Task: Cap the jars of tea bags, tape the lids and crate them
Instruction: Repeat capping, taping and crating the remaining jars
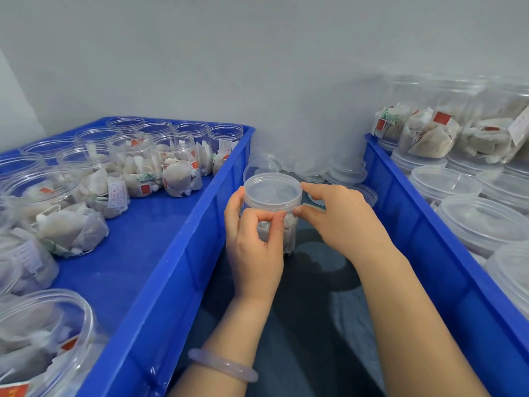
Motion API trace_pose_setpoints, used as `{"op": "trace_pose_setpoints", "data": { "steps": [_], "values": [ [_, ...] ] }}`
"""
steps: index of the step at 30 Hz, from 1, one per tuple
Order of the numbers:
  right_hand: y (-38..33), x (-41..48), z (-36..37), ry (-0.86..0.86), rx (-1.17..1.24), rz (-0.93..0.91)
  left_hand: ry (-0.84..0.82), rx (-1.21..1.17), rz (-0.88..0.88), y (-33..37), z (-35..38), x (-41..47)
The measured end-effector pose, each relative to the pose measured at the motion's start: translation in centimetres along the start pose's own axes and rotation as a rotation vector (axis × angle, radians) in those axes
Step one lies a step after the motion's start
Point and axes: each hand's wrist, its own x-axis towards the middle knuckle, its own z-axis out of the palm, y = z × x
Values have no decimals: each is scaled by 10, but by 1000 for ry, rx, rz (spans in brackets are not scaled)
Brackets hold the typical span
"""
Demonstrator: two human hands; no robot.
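Observation:
A clear plastic jar of tea bags (289, 230) stands on the dark surface between two blue crates. A clear lid (272, 191) sits on its mouth. My left hand (254, 236) curls around the jar's body just under the lid, thumb and finger pinched at its front. My right hand (340, 216) grips the lid's right rim with thumb and fingers. The left blue crate (171, 253) holds several open jars of tea bags (177, 164). The right blue crate (429, 247) holds several capped jars (483, 219). No tape shows.
A pile of loose clear lids (329, 167) lies behind the jar, against the grey wall. More filled jars (429, 130) are stacked at the back of the right crate. The dark surface (309, 325) runs between the crates toward me.

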Motion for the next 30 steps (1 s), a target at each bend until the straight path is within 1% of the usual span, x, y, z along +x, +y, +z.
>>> {"op": "trace_pose_setpoints", "data": {
  "steps": [5,7,9,12,14,15,19,21,24,27,30],
  "values": [
    [0,1,2,-31,-52,-2,12,-36,-20,-6,-2,6],
    [1,2,2,-30,-19,11,9,-117,-68,-8,-3,9],
    [3,2,1,-29,8,18,-17,-178,-153,-10,-6,11],
    [4,2,1,-34,45,24,-178,-195,-258,-15,-9,17],
    [5,2,1,-55,74,34,-283,-259,-234,-18,-7,19],
    [5,3,1,-67,82,32,-297,-294,-219,-18,-5,19],
    [11,4,-2,-105,99,12,-279,-377,-245,-18,0,21],
    [18,4,-3,-156,95,80,-283,-401,-237,-19,-1,22],
    [21,1,-3,-286,92,205,-281,-422,-241,-18,-3,21],
    [21,1,-11,-253,180,216,-276,-439,-256,-17,-4,20],
    [21,-2,-25,-234,179,170,-277,-456,-246,-14,-7,20]
  ]
}}
